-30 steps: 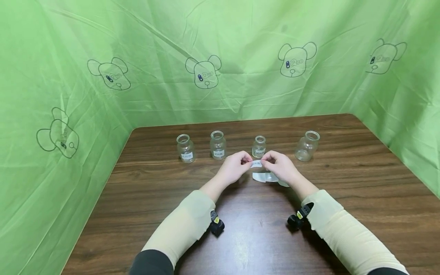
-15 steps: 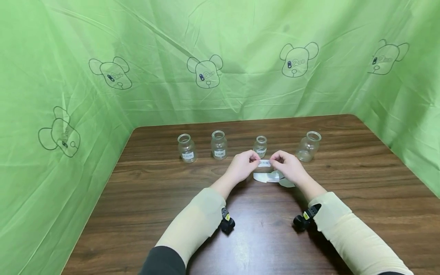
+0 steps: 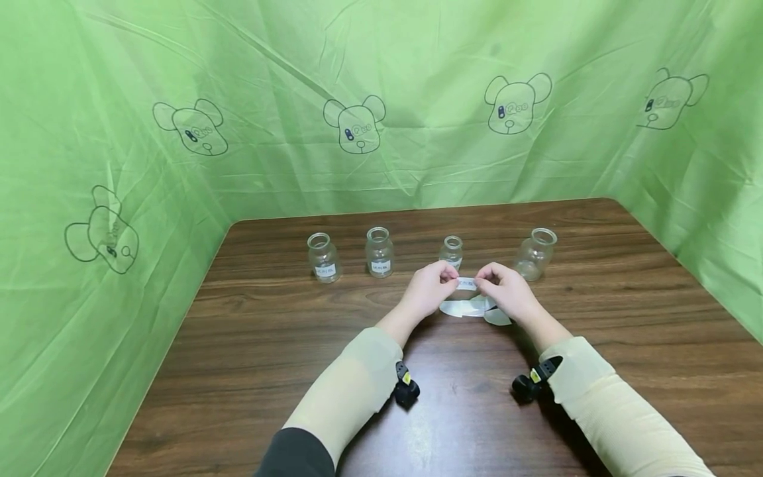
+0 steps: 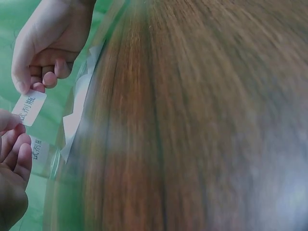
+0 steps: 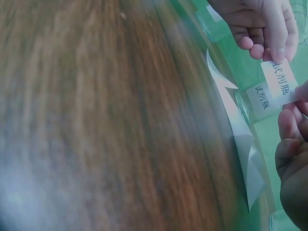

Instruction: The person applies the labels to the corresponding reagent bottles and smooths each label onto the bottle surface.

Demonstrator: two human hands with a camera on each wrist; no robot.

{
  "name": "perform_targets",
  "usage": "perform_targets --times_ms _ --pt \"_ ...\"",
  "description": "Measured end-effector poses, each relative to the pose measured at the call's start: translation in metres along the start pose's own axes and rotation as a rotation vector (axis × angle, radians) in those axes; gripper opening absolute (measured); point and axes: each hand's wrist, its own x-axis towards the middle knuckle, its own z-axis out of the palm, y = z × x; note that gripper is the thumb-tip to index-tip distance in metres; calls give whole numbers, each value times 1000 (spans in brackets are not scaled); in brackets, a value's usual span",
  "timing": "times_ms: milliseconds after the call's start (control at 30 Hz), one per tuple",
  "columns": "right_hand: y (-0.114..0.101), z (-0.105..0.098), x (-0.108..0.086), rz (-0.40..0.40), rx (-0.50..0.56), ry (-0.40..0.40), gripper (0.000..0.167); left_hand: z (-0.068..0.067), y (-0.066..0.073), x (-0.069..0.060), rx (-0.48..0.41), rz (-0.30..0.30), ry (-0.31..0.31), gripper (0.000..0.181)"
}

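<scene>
Between my two hands a small white printed label is stretched flat above the table. My left hand pinches its left end between thumb and forefinger, and my right hand pinches the right end. The lettering on the label is readable in the right wrist view. Just behind the hands stands a small glass jar, upright, with a similar label partly hidden by my left fingers. Under the hands lie pieces of whitish backing paper, also seen as a curled strip in the left wrist view.
Two labelled glass jars stand further left on the brown wooden table. At the right is another glass jar, with no label visible, its lower part near my right hand. A green curtain encloses the table's back and sides.
Both hands have shifted right together with the label, the left one more. The label looks flatter than a second ago. The jars and backing paper stay in place.
</scene>
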Motion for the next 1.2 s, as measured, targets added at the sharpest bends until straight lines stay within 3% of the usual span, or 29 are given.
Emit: perform_targets --times_ms 367,900,1200 --pt "8 -10 -2 6 -41 31 8 13 6 6 -6 18 0 5" --pt "21 -13 -6 30 27 36 9 24 10 6 -9 -8 -12 5" --pt "24 -16 -7 19 8 73 8 30 11 10 1 5 -11 5"
